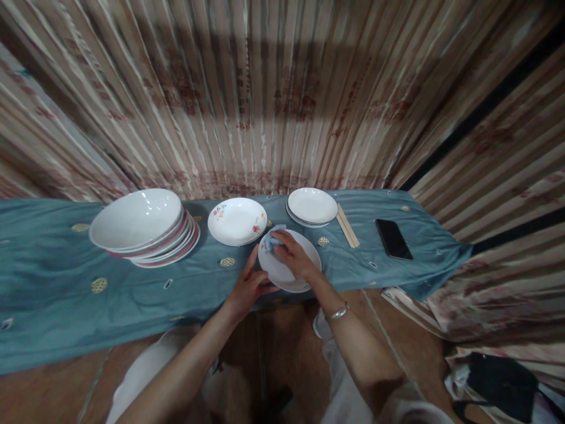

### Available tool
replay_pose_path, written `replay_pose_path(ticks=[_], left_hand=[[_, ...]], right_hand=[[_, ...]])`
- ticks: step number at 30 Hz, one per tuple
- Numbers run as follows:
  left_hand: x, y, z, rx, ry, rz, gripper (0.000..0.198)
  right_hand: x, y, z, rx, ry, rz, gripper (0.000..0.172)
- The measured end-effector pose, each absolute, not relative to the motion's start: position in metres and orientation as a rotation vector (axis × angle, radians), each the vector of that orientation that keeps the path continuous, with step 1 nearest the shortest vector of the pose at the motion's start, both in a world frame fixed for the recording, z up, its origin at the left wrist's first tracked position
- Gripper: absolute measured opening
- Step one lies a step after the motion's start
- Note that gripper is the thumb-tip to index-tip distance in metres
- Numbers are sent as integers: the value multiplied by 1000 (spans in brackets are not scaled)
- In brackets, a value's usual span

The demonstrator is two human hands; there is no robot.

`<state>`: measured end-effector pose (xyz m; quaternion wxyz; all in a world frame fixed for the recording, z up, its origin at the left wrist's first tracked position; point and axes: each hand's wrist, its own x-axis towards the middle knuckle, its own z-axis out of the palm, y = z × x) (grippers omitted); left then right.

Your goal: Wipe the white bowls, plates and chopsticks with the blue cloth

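Right hand [292, 254] grips cloth [271, 242] on plate [285, 275] beneath; left hand [248, 288], fingers spread, touches its edge. Best: brace lightly, wipe evenly.

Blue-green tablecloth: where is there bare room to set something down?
Bare: the tablecloth left of and in front of the bowl stack, and a strip between chopsticks and phone. Crowded: the middle, where left hand, right hand and blue rag are at the near plate, beside the floral plate.
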<state>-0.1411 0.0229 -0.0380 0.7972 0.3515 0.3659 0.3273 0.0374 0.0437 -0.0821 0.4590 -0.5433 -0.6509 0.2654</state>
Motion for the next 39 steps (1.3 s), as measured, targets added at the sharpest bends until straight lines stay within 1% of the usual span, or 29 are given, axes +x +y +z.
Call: replay_pose_path(ticks=[9, 16, 19, 27, 34, 39], left_hand=[[-142, 23, -42, 746, 781, 714, 86], [-143, 24, -44, 760, 778, 723, 85], [-144, 24, -43, 772, 788, 718, 87], [-147, 25, -43, 805, 756, 688, 96], [-146, 28, -44, 817, 754, 672, 97], [-146, 28, -43, 820, 763, 678, 96]], right_hand=[[25, 33, -62, -1086, -1656, 907, 30], [26, 23, -47, -1060, -1637, 1163, 20], [29, 21, -47, -1034, -1603, 1289, 19], [39, 14, -55, -1064, -1538, 1494, 16], [51, 2, -48, -1140, -1654, 1534, 15], [62, -10, -39, -1272, -1809, 1410, 20]])
